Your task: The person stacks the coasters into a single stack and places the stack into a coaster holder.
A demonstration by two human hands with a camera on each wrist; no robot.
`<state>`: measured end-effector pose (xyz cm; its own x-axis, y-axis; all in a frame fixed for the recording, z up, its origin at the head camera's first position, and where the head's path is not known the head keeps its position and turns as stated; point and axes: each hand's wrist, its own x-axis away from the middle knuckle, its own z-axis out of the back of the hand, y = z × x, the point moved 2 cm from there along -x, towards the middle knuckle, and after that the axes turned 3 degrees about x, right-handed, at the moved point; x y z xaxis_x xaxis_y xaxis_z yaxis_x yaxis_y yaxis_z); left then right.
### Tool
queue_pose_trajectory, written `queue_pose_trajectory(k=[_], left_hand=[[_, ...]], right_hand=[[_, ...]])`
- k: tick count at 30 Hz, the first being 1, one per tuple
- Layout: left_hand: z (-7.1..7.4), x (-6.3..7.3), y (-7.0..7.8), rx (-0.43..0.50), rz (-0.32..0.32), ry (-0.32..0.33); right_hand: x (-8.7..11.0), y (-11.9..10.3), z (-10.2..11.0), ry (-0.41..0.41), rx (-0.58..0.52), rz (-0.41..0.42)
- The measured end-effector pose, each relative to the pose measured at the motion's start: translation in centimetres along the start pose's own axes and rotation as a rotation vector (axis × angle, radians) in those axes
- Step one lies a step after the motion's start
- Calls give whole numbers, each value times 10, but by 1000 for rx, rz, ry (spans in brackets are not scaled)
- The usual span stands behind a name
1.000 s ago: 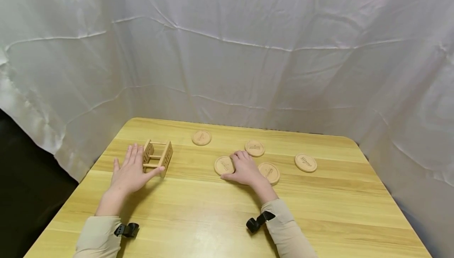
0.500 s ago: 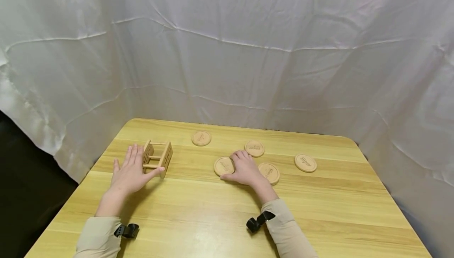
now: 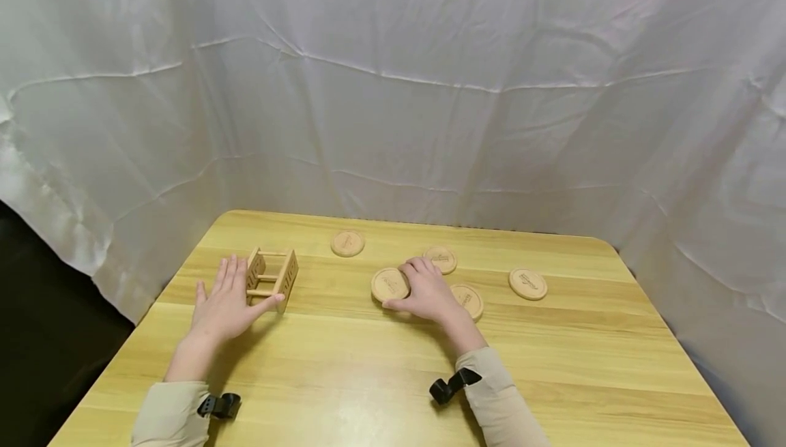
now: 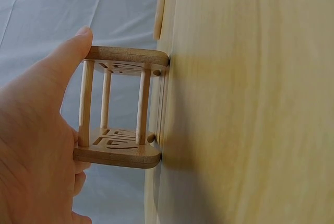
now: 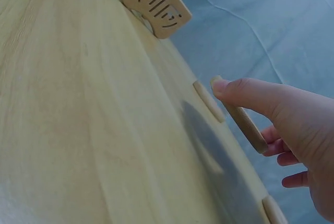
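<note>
In the head view my right hand (image 3: 430, 293) pinches a round wooden coaster (image 3: 389, 285) between thumb and fingers. The right wrist view shows this coaster (image 5: 246, 127) edge-on, tilted and off the tabletop, with its shadow below. My left hand (image 3: 224, 300) spans a small wooden coaster holder (image 3: 286, 278) at the table's left. In the left wrist view the thumb lies along one slotted panel of the holder (image 4: 125, 54) and the fingers are by the opposite panel. Thin rods join the panels; the holder rests on the table.
More coasters lie flat: one at the back (image 3: 347, 243), one behind my right hand (image 3: 442, 260), one beside its wrist (image 3: 469, 301) and one farther right (image 3: 528, 284). The wooden table (image 3: 368, 379) is bordered by a pale curtain (image 3: 393, 126).
The coaster in my right hand has risen slightly from the table, and the hand has lifted with it. My left hand and the holder have kept their place.
</note>
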<state>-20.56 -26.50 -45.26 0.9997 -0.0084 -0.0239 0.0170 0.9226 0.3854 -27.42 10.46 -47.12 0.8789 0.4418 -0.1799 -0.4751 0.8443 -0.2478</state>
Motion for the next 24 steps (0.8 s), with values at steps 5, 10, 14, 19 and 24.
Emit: queue_pose_trajectory(k=[5,10,14,19,24], left_hand=[[1,2,-1,4,4,-1],[2,2,-1,-4,7,1],[3,1,0,-3,5,4],[3,1,1,-3,8,3],[2,1,1,0,4,3]], right_hand=[[3,-2,10,37,-16,21],[6,1,20,72,5,38],[10,7,29,106,24,54],[18,13,41,134,4,62],[30,20,52,161,21,58]])
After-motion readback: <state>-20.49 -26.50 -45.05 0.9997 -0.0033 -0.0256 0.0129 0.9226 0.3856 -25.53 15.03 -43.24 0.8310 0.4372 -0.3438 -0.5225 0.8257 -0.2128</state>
